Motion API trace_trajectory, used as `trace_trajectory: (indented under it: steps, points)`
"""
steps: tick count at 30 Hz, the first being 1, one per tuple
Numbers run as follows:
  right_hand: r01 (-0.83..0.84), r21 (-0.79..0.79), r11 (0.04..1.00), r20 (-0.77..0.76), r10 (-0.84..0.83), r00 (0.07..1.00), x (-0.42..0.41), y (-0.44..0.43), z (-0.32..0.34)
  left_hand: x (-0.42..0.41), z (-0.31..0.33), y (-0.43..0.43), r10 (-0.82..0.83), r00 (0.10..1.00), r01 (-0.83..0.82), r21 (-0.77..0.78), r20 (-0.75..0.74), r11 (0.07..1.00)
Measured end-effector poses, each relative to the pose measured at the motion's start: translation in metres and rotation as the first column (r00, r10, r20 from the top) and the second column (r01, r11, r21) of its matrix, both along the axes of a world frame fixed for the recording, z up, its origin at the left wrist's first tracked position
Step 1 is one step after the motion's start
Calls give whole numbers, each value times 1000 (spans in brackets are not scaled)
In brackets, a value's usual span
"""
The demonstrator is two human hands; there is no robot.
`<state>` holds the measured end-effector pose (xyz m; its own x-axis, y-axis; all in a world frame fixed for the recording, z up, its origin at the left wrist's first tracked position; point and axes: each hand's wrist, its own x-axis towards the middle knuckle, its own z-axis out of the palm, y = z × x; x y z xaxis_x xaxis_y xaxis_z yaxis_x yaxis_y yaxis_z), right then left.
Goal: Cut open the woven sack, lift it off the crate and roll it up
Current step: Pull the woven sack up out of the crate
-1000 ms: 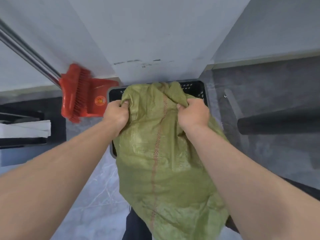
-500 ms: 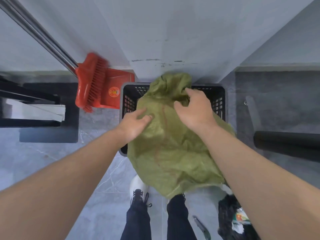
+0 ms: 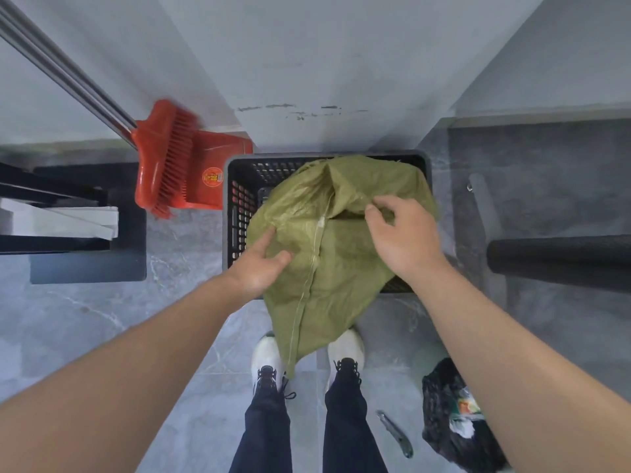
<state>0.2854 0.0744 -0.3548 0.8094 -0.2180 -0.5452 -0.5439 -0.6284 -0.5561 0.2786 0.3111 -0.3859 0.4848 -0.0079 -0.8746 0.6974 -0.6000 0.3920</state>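
the woven sack (image 3: 321, 254) now lies draped over the front of the black crate (image 3: 239, 206), its lower end hanging past the crate's near wall down toward the shoes (image 3: 269, 356). a second ago both hands had fistfuls of it bunched up high; half a second ago those fists had opened, and the cloth has since sunk and spread, with a pale seam running down its middle. the left hand (image 3: 259, 268) rests open and flat against the sack's left side, its grip loose, fingers spread, holding nothing. the right hand (image 3: 403, 237) hovers over the upper right fold with fingers curled; its thumb and forefinger seem to touch the cloth, but i cannot tell whether they actually pinch it. a utility knife (image 3: 396, 435) lies on the floor beside a black bag (image 3: 454, 418), so the cutting looks finished. i judge the sack is free of the crate and is being smoothed out, so that rolling can start. the slack, slippery weave may slide off the rim before a first fold holds.
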Motion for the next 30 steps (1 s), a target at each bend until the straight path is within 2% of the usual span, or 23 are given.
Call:
trace_trajectory:
  steps: [2,5,7,9,11,14,17,22,27,29,30]
  points:
    - [22,23,999,-55,-20,998,-15,1,-7,-5,-5,-1,-8,1000,8,1,-8,1000]
    - [1,43,999,-52,1,999,-31,6,-18,-12,-16,-3,-43,997,47,55,-68,997]
    - [-6,50,999,-55,9,998,-33,8,-23,-20,-19,-9,-101,982,123,138,-159,983]
    - [-24,45,999,-70,27,997,-31,11,-26,-27,-20,-16,-203,940,265,211,-275,941]
    - [-71,20,997,-87,72,994,-27,16,-27,-36,-22,-19,-254,888,351,209,-383,913]
    - [-223,-109,969,-85,215,973,-17,26,-29,-54,-27,-21,-203,853,309,153,-481,939]
    - [-316,-136,939,-62,310,949,-5,37,-33,-71,-35,-23,-182,871,281,157,-457,947]
    - [-251,-78,965,-2,252,968,1,51,-44,-80,-49,-15,32,928,47,203,-371,978]
    - [-215,-1,977,37,215,976,7,62,-45,-104,-52,-6,153,906,-118,111,-395,987]
    - [-263,-48,964,20,264,964,7,64,-49,-127,-56,-3,184,878,-173,67,-442,983]
    - [-279,-78,957,11,280,960,6,64,-51,-138,-59,-4,169,879,-150,78,-447,986]
